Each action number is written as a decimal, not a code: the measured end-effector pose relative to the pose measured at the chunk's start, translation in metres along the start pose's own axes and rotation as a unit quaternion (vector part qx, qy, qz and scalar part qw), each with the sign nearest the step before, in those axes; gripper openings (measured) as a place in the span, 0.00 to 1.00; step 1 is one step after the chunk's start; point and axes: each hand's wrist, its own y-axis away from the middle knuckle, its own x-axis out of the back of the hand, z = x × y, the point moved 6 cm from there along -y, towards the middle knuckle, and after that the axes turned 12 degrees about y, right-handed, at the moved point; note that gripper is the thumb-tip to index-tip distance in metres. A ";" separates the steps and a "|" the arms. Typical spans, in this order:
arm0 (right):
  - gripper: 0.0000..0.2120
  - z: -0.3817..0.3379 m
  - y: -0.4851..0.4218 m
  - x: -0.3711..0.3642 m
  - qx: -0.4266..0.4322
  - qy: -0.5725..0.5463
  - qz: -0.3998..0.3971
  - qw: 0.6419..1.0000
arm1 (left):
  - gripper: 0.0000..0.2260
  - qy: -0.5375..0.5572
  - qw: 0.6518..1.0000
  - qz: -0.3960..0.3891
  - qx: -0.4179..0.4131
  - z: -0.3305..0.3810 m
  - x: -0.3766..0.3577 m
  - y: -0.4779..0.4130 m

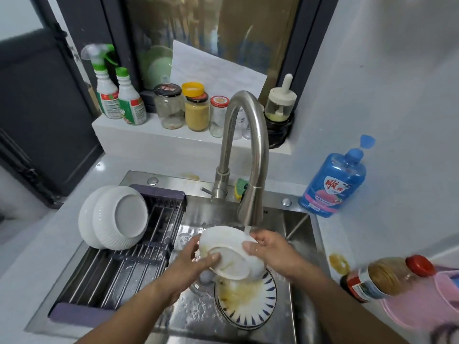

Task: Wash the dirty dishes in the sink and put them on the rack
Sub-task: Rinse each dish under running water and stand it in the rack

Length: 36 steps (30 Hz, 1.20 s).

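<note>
Bowl under faucet, underside up; left hand and right hand grip opposite rims. Rack lies leftward, left hand nearer.

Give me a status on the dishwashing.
Left hand, right hand both grip white bowl under faucet. Two bowls on rack. Dirty striped plate waits below.

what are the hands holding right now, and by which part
A white bowl: the left hand grips its left edge, thumb on the underside; the right hand grips its right edge.
</note>
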 end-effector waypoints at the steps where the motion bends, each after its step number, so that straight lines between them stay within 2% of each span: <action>1: 0.05 0.004 -0.001 0.000 -0.006 -0.012 -0.007 1.000 | 0.34 -0.012 1.000 -0.012 -0.010 -0.002 0.002 -0.003; 3: 0.07 0.014 -0.002 0.001 -0.025 -0.035 -0.006 0.999 | 0.34 -0.020 1.000 -0.002 0.001 -0.004 0.006 -0.004; 6: 0.08 0.033 -0.006 0.000 -0.061 -0.078 0.022 0.995 | 0.25 -0.018 1.000 0.017 0.014 -0.002 0.005 -0.003; 9: 0.08 0.040 -0.011 0.001 -0.099 -0.101 0.076 0.987 | 0.26 0.012 0.999 -0.017 0.026 0.000 -0.005 -0.001; 14: 0.09 0.026 -0.025 0.002 -0.139 -0.029 0.206 0.968 | 0.27 0.099 0.992 -0.059 0.046 0.001 -0.031 0.002; 18: 0.16 0.022 -0.031 0.007 -0.191 0.019 0.272 0.943 | 0.27 0.088 0.996 0.006 -0.017 0.007 -0.036 0.001; 20: 0.14 0.020 -0.033 0.005 -0.203 0.031 0.289 0.935 | 0.28 0.073 0.995 0.047 -0.050 0.013 -0.039 0.004; 23: 0.13 0.018 -0.038 0.008 -0.208 0.033 0.286 0.935 | 0.25 0.059 0.996 0.041 -0.049 0.023 -0.038 0.003; 27: 0.13 0.008 -0.048 0.019 -0.181 0.081 0.218 0.955 | 0.26 -0.009 0.994 -0.094 0.051 0.034 -0.038 -0.004; 29: 0.12 -0.004 -0.048 0.021 -0.173 0.088 0.201 0.960 | 0.26 -0.009 0.988 -0.131 0.087 0.035 -0.044 -0.006; 32: 0.12 -0.014 -0.050 0.014 -0.162 0.073 0.214 0.961 | 0.25 0.083 0.984 -0.108 0.112 0.034 -0.056 -0.006; 35: 0.03 -0.014 -0.047 -0.010 -0.157 0.008 0.244 0.957 | 0.21 0.194 0.973 -0.051 0.115 0.025 -0.069 -0.001; 36: 0.08 -0.011 -0.048 -0.023 -0.180 -0.033 0.233 0.955 | 0.20 0.216 0.969 -0.029 0.116 0.020 -0.072 0.000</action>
